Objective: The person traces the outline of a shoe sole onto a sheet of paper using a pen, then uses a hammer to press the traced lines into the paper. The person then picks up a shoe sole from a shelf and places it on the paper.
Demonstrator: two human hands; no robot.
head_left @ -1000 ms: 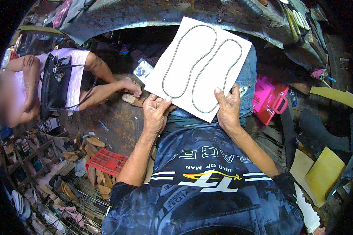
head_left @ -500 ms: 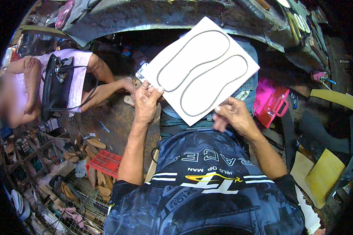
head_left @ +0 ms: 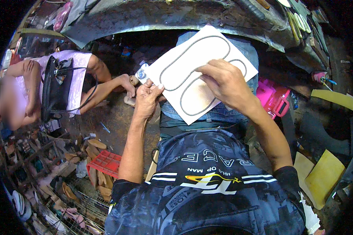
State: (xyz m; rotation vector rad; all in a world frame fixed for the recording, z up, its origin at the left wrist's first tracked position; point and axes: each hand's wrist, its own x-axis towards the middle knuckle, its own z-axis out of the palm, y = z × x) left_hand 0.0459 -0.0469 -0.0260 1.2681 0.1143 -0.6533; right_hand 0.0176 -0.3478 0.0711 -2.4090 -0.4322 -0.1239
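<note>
A white sheet [head_left: 192, 58] lies tilted across my lap, on blue denim. It bears two dark grey sole-shaped outlines, the left one [head_left: 171, 90] and the right one [head_left: 192, 115]; whether they are drawn lines or thin cord I cannot tell. My left hand [head_left: 146, 98] grips the sheet's left corner, thumb on top and fingers beneath. Over the middle of the sheet, my right hand [head_left: 225, 82] is curled with its fingertips pressed together where the outlines come close. It hides part of the right outline, and what it pinches, if anything, does not show.
A seated person [head_left: 66, 78] with a black bag [head_left: 59, 88] is at the left. Below them are a red plastic crate [head_left: 104, 162] and heaps of shoe-shaped pieces. A pink plastic case [head_left: 268, 100] and yellow sheets [head_left: 324, 178] lie to the right. A dark bench [head_left: 164, 17] spans the far side.
My right hand has moved from the sheet's lower right edge up and left over its middle. The sheet has shifted slightly towards me; my left hand keeps its corner.
</note>
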